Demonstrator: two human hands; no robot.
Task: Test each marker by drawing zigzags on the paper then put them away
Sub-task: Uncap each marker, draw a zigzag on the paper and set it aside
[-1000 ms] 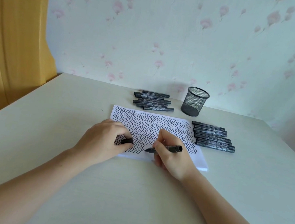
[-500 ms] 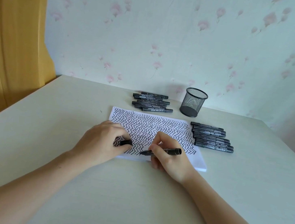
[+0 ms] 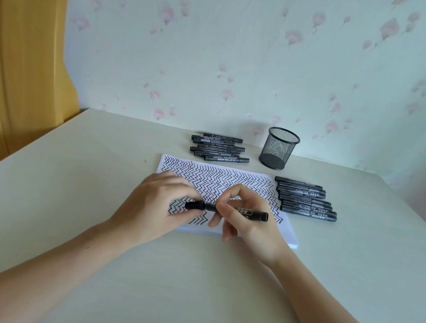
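— Pale floral wallpaper [image 3: 248, 56] behind, a cream table [image 3: 187, 294] in front, a yellow wooden chair back [image 3: 16, 51] off its left edge. Which step do you make this?

— Capping, I'd judge. The left hand [image 3: 156, 205] pinches the black cap [image 3: 194, 205] between thumb and fingertips, and the right hand [image 3: 245, 218] grips the black marker [image 3: 251, 213] by its barrel, fingers curled round it. Cap and marker lie in one line, meeting end to end over the near part of the paper [image 3: 217, 181].

— Is the cap fully seated?

— Cannot tell; the joint sits between the two hands and the fingers partly cover it.

— And the paper?

— It lies near the table's middle, almost filled with black zigzag rows, so testing looks far along. One pile of markers [image 3: 219, 148] lies toward the far edge, just beyond the paper; a second row of markers [image 3: 305, 199] lies just beside the paper's right edge. The mesh pen cup [image 3: 279, 148] stands between the two groups, near the far edge, and seems empty.

— So the next move?

— Probably press the cap home, pushing straight along the barrel so it doesn't skew. Then this marker goes away, though which group holds the tested ones I cannot say from here.
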